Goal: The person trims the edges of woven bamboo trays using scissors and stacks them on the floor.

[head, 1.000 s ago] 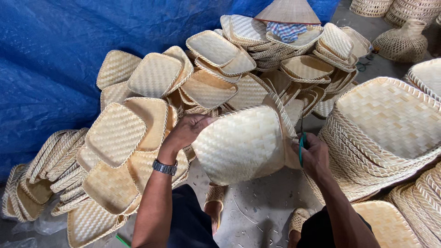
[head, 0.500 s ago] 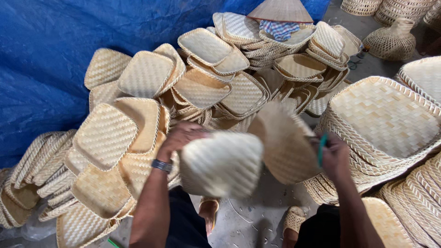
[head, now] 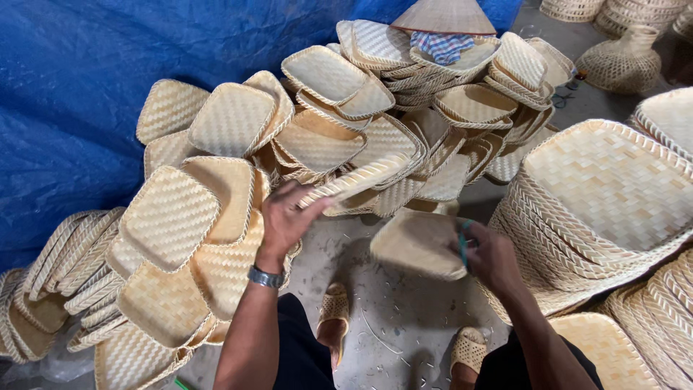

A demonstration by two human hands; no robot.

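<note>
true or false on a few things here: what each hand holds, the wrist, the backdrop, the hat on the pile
1. The left hand holds a woven tray by its edge. True.
2. The right hand is empty. False: it holds another woven tray.
3. A wristwatch sits on the left wrist. True.
4. The sheet behind the trays is red. False: the tarp is blue.
5. A conical hat tops the far pile. True.
</note>
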